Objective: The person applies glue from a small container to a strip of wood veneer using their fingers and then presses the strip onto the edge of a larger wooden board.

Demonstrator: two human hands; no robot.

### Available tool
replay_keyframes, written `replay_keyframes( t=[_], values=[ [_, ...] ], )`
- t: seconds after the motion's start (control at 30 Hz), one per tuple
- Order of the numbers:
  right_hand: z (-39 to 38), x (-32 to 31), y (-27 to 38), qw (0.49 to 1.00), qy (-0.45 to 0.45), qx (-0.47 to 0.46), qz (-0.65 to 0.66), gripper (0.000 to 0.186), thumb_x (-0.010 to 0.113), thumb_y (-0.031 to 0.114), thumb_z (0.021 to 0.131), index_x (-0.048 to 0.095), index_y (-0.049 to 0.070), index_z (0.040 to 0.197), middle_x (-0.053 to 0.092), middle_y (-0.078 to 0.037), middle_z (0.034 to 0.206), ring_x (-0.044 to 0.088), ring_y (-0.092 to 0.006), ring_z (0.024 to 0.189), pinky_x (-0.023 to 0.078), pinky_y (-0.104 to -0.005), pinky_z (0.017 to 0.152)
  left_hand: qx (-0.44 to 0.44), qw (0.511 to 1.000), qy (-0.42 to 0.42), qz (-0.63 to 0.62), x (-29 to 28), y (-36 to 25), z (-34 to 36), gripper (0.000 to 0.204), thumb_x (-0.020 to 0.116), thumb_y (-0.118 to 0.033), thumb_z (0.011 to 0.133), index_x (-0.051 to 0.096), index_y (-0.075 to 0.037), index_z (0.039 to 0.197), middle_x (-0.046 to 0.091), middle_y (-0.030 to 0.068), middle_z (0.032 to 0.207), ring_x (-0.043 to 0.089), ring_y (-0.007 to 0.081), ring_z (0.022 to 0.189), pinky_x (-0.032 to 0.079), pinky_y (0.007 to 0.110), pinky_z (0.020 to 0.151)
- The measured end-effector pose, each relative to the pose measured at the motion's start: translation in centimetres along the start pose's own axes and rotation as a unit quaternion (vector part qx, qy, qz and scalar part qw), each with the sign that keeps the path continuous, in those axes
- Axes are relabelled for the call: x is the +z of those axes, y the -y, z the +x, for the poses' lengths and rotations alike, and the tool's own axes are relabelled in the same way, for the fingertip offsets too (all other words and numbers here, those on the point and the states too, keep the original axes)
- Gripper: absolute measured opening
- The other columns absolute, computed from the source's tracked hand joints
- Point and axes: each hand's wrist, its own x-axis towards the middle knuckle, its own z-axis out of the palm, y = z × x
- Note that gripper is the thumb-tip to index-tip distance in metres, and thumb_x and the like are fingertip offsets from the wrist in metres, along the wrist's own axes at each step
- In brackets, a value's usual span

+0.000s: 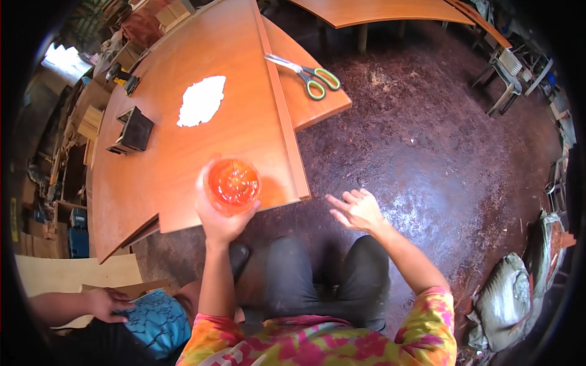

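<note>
PLACE: workshop | yellow-black power drill (126, 82) | wood pieces (90, 122) piled at left | stained dark floor (427, 134)

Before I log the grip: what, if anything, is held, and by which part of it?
The left hand holds a see-through orange container around its side; the right hand holds nothing.

The orange vessel (234, 186) looks see-through and very glossy, plastic or glass, with bright highlights on its surface. The tabletop (146, 177) has a smooth wood look with a soft sheen. On the scissors (303, 74), shiny metal blades meet black and green handles that look like plastic. The white patch (201, 101) is too bright for its material to be told. The floor (421, 152) appears mottled and rough, yet shines wetly. The trousers (290, 268) are matt cloth; the sack (503, 299) seems crinkled, pale plastic.
</note>
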Motion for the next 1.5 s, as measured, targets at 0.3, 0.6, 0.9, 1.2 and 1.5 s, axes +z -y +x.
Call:
replay_keyframes(
  t=[0.3, 0.6, 0.9, 1.2, 1.5],
  values=[
    [-36.5, -7.3, -6.3, 0.745, 0.021, 0.667, -0.005, 0.034, 0.064, 0.038, 0.088, 0.075, 0.008, 0.100, 0.075, -0.021, 0.104, 0.071, -0.0386, 0.099, 0.054, -0.0518, 0.086, -0.268, 0.960, 0.056, -0.055, -0.2, -12.1, 3.7, 0.082, 0.090, -0.018, 0.075, 0.048, 0.003, 0.141, 0.070, 0.0192, 0.127, 0.073, 0.0291, 0.108, 0.058, 0.038, 0.096],
    [-39.2, -37.2, 8.2, 0.376, 0.052, 0.903, 0.200, 0.012, 0.072, 0.016, 0.078, 0.075, 0.005, 0.074, 0.073, -0.021, 0.073, 0.074, -0.0343, 0.068, 0.057, -0.0469, 0.061, -0.349, 0.915, 0.200, 0.023, 1.4, -29.7, 12.5, 0.094, 0.094, -0.034, 0.073, 0.046, -0.004, 0.148, 0.068, 0.0202, 0.130, 0.072, 0.0348, 0.113, 0.060, 0.043, 0.090],
    [-7.2, -48.4, -21.0, 0.742, -0.032, 0.656, 0.138, 0.042, 0.067, 0.023, 0.093, 0.070, 0.005, 0.131, 0.073, -0.025, 0.118, 0.071, -0.0378, 0.106, 0.054, -0.0441, 0.095, -0.238, 0.966, 0.095, 0.032, 20.3, -26.3, 39.8, 0.090, 0.093, -0.021, 0.074, 0.047, -0.005, 0.149, 0.063, 0.0203, 0.140, 0.063, 0.0350, 0.129, 0.051, 0.043, 0.109],
    [40.7, -66.9, -32.0, 0.975, -0.020, 0.051, 0.215, 0.043, 0.073, 0.018, 0.088, 0.072, 0.010, 0.130, 0.066, -0.010, 0.074, 0.064, -0.0296, 0.063, 0.050, -0.0393, 0.059, 0.028, 0.988, 0.008, 0.153, 24.0, -29.9, 60.8, 0.083, 0.092, -0.011, 0.067, 0.052, -0.007, 0.140, 0.063, 0.0164, 0.144, 0.067, 0.0333, 0.122, 0.057, 0.040, 0.100],
    [60.9, -55.4, -37.8, 0.956, 0.207, -0.056, 0.201, 0.044, 0.064, 0.035, 0.097, 0.068, 0.016, 0.136, 0.070, -0.014, 0.069, 0.070, -0.0373, 0.063, 0.054, -0.0479, 0.062, 0.008, 0.974, -0.028, 0.225, 20.9, -16.2, 69.5, 0.078, 0.087, -0.009, 0.068, 0.054, -0.008, 0.139, 0.064, 0.0113, 0.145, 0.072, 0.0317, 0.107, 0.060, 0.039, 0.085]
  ],
)
